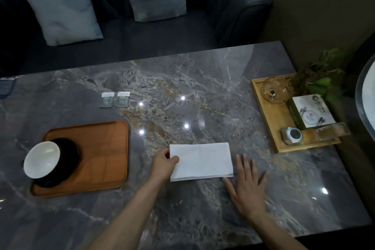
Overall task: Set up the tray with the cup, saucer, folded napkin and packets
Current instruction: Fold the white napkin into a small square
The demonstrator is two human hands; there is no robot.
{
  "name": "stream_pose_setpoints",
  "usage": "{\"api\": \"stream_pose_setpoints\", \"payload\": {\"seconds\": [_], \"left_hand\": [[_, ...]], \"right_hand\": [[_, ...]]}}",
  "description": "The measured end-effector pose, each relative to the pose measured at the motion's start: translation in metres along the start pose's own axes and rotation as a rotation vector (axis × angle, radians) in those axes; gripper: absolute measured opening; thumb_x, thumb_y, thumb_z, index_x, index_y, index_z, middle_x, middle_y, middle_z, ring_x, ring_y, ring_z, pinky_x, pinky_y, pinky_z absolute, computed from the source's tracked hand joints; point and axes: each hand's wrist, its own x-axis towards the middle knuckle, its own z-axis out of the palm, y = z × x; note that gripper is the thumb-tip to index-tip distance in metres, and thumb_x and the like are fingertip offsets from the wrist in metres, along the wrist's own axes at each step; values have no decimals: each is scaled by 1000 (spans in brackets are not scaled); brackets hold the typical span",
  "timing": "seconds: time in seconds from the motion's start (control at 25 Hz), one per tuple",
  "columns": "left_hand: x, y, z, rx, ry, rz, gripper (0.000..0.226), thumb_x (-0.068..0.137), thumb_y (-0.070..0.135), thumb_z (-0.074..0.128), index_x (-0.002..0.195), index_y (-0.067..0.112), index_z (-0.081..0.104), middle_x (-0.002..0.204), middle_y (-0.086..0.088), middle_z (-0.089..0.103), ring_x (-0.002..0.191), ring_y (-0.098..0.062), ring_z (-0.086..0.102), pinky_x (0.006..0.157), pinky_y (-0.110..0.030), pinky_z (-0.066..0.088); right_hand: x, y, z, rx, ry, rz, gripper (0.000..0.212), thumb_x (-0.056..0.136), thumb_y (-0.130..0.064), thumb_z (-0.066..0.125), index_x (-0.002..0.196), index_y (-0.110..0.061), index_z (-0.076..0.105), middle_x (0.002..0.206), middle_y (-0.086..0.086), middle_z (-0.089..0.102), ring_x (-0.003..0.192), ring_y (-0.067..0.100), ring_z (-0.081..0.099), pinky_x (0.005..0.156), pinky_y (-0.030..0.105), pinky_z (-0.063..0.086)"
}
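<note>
A white napkin [202, 160], folded into a rectangle, lies on the marble table in front of me. My left hand [163, 165] grips its left edge, thumb on top. My right hand [246, 186] rests flat on the table just right of the napkin, fingers spread, holding nothing. To the left sits an orange-brown tray [101, 154]. On the tray's left part a white cup [42, 160] stands on a dark saucer [69, 160]. Two small packets [115, 99] lie side by side on the table beyond the tray.
A wooden tray [272, 119] at the right holds a glass ashtray, a printed box and a small round device, with a plant behind it. A dark sofa with two pale cushions runs along the table's far edge.
</note>
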Motion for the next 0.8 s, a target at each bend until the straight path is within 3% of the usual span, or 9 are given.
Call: {"api": "stream_pose_setpoints", "payload": {"seconds": [0.16,0.28,0.4,0.56,0.64,0.8], "left_hand": [[-8,2,-9,7,19,88,23,83,8,65,104,19,64,98,-1,69,89,-19,66,83,-43,56],[-16,11,-2,0,28,155,28,82,9,69,107,19,64,92,1,66,80,-10,63,70,-28,53],[-25,21,6,-14,18,221,29,79,8,73,97,29,63,81,6,62,61,6,57,57,-13,46],[-35,39,28,-39,14,215,31,77,10,75,89,33,60,72,5,58,58,-5,55,62,-40,54],[-40,48,46,12,25,218,31,75,15,76,89,35,57,69,8,58,57,-5,55,61,-41,54],[-48,60,76,170,19,275,35,74,24,73,94,38,49,69,9,58,62,-2,58,56,-27,47]], "right_hand": [[-7,11,8,-50,-12,-95,75,91,-71,9,155,-33,5,164,-5,7,151,28,-3,115,68,0],[-8,17,11,-63,-3,-113,71,93,-71,13,154,-37,-1,165,-5,5,151,27,-6,116,67,-1],[-9,19,11,-81,-6,-136,68,94,-69,14,154,-39,3,165,-1,8,151,31,-2,115,68,1],[-8,19,11,-87,6,-146,64,95,-67,17,153,-42,10,164,0,15,151,33,4,113,68,5],[-8,20,12,-90,12,-144,64,95,-66,19,153,-43,11,163,0,16,150,33,5,113,68,6],[-7,22,13,-80,24,-168,64,94,-64,28,152,-43,15,164,1,16,151,33,5,113,68,8]]}}
